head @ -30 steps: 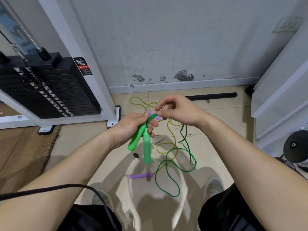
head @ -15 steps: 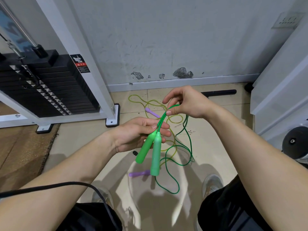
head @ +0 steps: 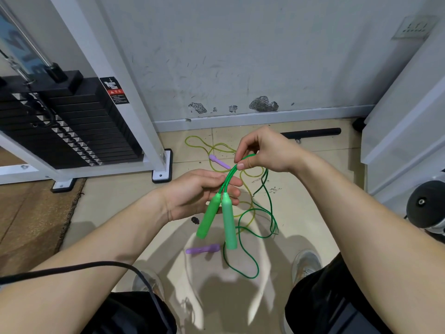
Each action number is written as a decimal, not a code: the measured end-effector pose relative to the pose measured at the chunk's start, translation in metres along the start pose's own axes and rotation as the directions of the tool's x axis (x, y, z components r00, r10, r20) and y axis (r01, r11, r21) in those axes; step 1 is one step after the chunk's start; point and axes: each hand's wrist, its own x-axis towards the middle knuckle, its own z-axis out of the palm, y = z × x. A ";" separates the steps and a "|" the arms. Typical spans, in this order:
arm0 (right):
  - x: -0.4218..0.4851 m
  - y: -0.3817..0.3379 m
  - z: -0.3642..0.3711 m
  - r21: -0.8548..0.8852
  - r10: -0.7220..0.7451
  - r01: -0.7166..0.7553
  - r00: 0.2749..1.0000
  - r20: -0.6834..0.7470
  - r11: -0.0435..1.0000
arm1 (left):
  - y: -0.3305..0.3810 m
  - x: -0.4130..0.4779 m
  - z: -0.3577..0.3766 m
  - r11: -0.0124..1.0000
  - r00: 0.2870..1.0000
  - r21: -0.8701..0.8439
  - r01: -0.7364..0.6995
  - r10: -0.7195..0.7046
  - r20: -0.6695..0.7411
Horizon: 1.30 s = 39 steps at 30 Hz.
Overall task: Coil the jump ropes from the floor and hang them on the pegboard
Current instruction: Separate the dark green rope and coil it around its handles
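My left hand (head: 199, 194) pinches the two cords of the green jump rope (head: 250, 237) just above its two green handles (head: 228, 222), which hang side by side below my fingers. Up and to the right, my right hand (head: 265, 153) pinches the same green cord between thumb and forefinger, bending it into a short arch. The rest of the green cord trails in loose loops on the tiled floor. A yellow jump rope (head: 216, 148) lies tangled on the floor behind, with one purple handle (head: 219, 161) near the wall and another purple handle (head: 203, 249) below the green handles.
A weight-stack machine (head: 72, 131) with a white frame stands at the left, its foot (head: 162, 174) near the ropes. A black bar (head: 313, 133) lies along the wall base. White equipment (head: 404, 131) fills the right side. My shoes (head: 305, 263) stand by the green loops.
My right hand has drawn the green cord up and to the right. The two green handles now hang lower from my left hand, side by side.
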 end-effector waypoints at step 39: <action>0.002 0.022 0.009 0.180 0.065 -0.087 0.990 0.126 0.980 | -0.008 0.006 -0.007 0.988 0.988 0.067 -0.139 0.134 0.073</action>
